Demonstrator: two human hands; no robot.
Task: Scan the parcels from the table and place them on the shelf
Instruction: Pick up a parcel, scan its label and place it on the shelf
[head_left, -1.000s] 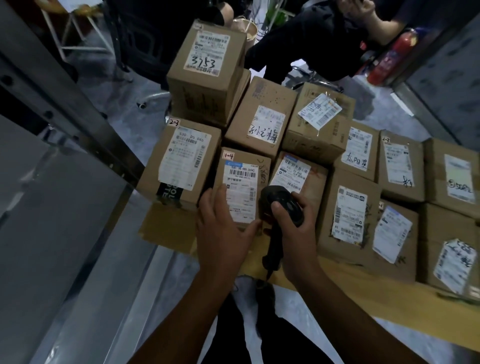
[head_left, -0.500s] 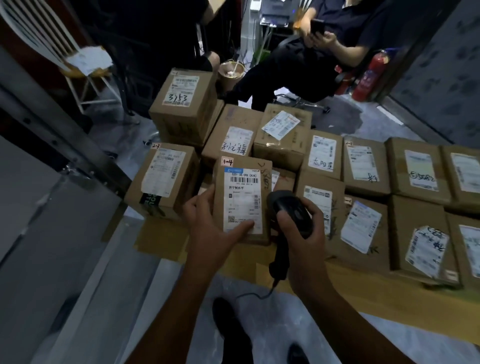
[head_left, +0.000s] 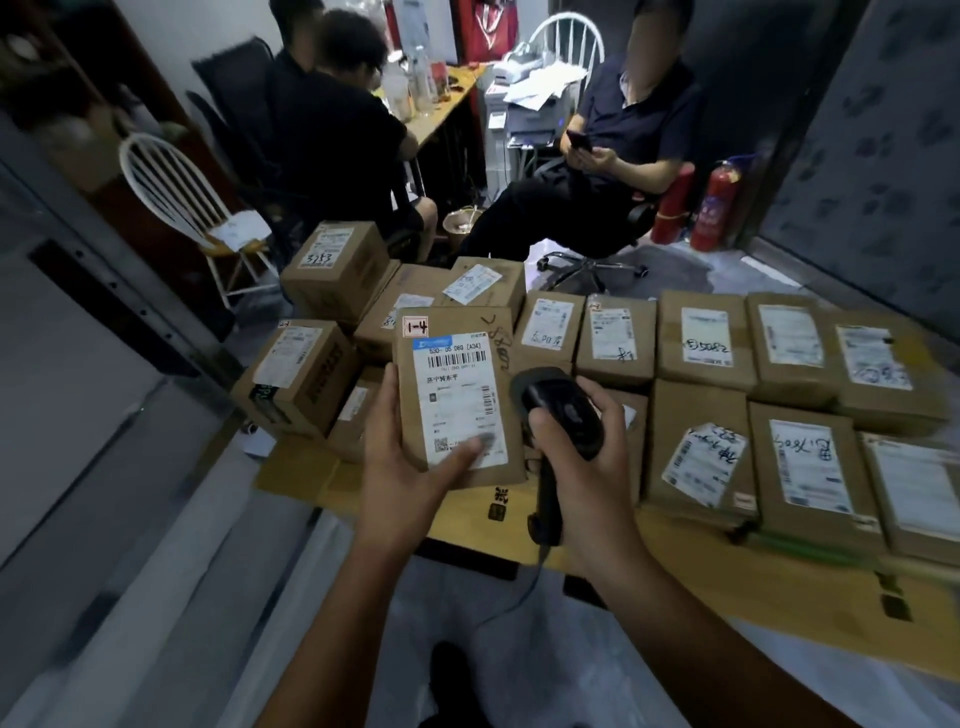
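1 parcel (head_left: 457, 395) gripped in left hand (head_left: 401, 467) | scanner (head_left: 562, 410) in right hand (head_left: 592, 465)

Parcel (head_left: 457, 395) in left hand (head_left: 410, 467)

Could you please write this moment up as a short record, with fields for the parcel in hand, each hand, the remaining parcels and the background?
held parcel: brown box above the table, white label facing the camera, small tag reading 1-4 at its top left
left hand: holds the held parcel, thumb lying across the label's lower part
right hand: grips the black scanner just right of the box
other parcels: many brown boxes on the table, labels up
background: two red fire extinguishers, white chair, seated people
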